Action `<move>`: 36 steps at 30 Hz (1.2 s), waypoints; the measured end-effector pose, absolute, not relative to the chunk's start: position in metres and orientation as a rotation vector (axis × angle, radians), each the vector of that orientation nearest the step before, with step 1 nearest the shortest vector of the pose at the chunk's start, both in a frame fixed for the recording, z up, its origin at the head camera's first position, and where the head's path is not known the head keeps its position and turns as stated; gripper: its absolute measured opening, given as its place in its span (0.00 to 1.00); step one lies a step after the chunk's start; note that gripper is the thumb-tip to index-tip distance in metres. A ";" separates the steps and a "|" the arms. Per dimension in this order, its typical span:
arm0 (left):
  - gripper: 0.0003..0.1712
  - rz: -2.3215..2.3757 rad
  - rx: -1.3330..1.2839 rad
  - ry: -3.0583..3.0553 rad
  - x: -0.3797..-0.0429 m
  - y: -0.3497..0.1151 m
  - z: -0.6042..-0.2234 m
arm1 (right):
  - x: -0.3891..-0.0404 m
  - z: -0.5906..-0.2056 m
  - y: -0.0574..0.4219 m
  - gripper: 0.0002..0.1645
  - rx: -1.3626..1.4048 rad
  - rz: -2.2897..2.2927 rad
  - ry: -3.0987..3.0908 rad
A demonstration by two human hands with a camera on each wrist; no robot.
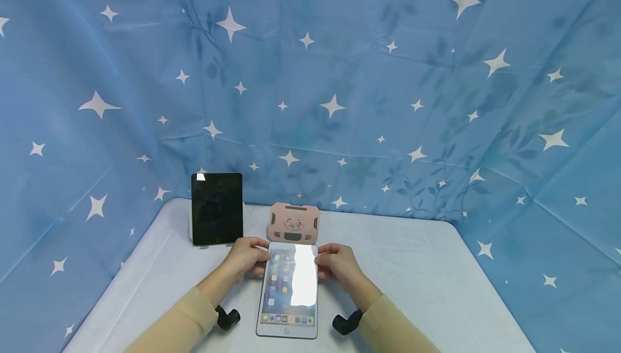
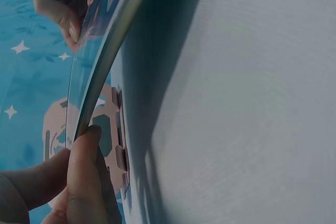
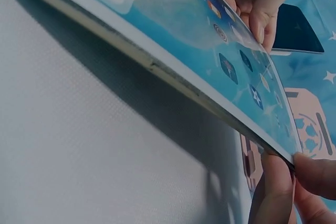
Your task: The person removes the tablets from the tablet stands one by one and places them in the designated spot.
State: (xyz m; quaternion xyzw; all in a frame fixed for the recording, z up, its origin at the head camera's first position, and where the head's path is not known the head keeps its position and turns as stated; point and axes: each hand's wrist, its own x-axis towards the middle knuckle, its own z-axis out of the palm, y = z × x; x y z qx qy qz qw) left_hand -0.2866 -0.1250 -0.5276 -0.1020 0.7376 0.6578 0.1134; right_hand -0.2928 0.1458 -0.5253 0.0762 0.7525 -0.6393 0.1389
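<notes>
Both hands hold a white-framed tablet (image 1: pixel 287 288) by its upper corners, its screen showing rows of app icons and a bright glare patch. The left hand (image 1: pixel 246 257) pinches the left edge between thumb and fingers. On the opposite edge, the right hand (image 1: pixel 338 264) does likewise. In the right wrist view the tablet (image 3: pixel 173 51) is tilted, its upper end raised off the white cloth. Just behind it stands a pink tablet stand (image 1: pixel 294 221) with dark cut-outs, leaning back; its lower part is hidden by the tablet.
A second tablet with a dark screen (image 1: pixel 216 208) is propped upright at the back left. White cloth covers the table (image 1: pixel 407 267). A blue curtain with white stars (image 1: pixel 310 83) hangs behind and along both sides.
</notes>
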 end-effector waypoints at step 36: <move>0.20 1.867 -0.306 2.090 -0.282 -0.130 -0.533 | -0.289 -0.533 0.151 0.19 0.301 -1.751 2.191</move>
